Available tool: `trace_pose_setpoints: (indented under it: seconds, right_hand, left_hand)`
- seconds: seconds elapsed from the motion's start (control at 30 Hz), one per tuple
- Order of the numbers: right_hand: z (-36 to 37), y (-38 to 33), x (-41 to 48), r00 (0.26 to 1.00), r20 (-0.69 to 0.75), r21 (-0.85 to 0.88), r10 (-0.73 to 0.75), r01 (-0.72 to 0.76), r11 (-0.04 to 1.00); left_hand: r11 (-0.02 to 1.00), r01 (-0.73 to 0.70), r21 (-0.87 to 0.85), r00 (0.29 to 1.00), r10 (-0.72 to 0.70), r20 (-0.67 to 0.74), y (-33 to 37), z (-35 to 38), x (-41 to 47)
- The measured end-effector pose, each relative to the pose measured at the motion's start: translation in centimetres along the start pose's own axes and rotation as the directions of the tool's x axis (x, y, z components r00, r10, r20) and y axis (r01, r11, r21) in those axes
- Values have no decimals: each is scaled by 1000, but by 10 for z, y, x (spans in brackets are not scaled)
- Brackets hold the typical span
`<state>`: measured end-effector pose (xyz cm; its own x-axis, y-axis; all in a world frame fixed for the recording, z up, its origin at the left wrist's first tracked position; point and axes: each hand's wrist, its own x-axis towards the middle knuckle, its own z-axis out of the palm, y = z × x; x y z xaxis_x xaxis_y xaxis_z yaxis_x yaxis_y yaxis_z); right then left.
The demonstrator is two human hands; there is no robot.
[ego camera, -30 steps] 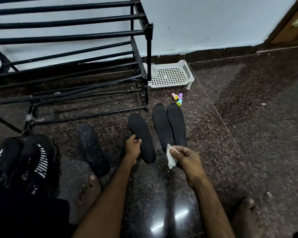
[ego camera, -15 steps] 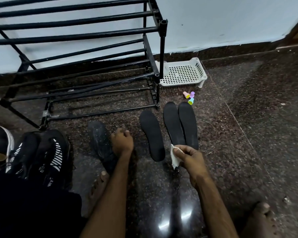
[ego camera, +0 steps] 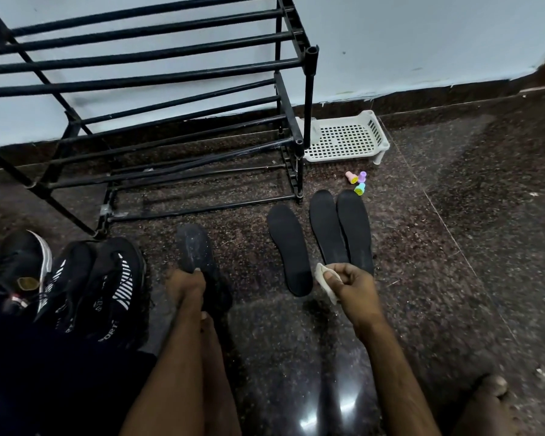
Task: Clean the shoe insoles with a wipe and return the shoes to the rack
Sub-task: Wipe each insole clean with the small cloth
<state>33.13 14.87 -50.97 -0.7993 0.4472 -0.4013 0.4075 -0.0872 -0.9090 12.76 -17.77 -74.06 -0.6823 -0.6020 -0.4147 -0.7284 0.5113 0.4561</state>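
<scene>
Three black insoles lie flat on the dark granite floor: one alone and a side-by-side pair. A fourth, dusty insole lies further left, and my left hand grips its near end. My right hand pinches a crumpled white wipe just over the near ends of the pair. Black sports shoes with white stripes sit at the left, with another black shoe beside them. The black metal rack stands against the wall with its shelves bare.
A white perforated plastic tray sits by the rack's right leg. Three small coloured caps lie just beyond the insole pair. My bare feet show at bottom centre and bottom right. A skirting edge runs along the wall.
My left hand left the lone insole, moved left and took hold of the dusty insole. My right hand stayed with the wipe. The view shifted left, showing more of the shoes.
</scene>
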Motion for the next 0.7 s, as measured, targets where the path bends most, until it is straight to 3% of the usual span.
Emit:
trace_pose_setpoints:
  seconds: [0.07,0.17,0.23,0.33,0.5,0.63,0.7]
  right_hand:
    - [-1,0,-1,1000,10,3,-3,3,1000]
    - [-3,1,-2,1000,19,5,0,0,1000]
    - [-5,1,-1,1000,21,16,-4,3,1000]
    - [-11,-5,-1,1000,21,42,-18,17,999]
    - [-41,-23,-2,999,-42,112,-29,34,993]
    - [-76,-48,-13,985,-136,100,-105,119,988]
    - [-96,-62,-25,978,-133,69,-160,170,983]
  left_hand:
    - [999,2,-42,1000,-1,24,13,-26,-37]
    - [954,23,-299,996,2,85,35,-56,-85]
    - [873,78,-481,978,26,206,43,-65,-104]
    - [812,107,-574,908,155,388,57,-82,-132]
    - [765,22,-644,687,456,566,107,-103,-193]
    - [717,-84,-692,415,657,629,159,-102,-262]
    - [693,-118,-711,321,704,633,180,-97,-304]
